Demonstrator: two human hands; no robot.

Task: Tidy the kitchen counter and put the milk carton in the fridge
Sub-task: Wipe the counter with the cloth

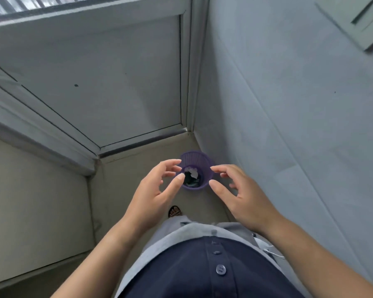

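Note:
A small purple plastic waste basket stands on the floor in the corner, straight below me, with white and dark scraps inside it. My left hand hovers above the basket's left side, fingers spread and holding nothing. My right hand hovers above its right side, fingers also apart and holding nothing. Neither hand touches the basket. No milk carton, counter or fridge is in view.
A grey door with a metal frame fills the space ahead. A pale wall rises on the right and a beige wall panel on the left. A foot in a sandal rests on the beige floor.

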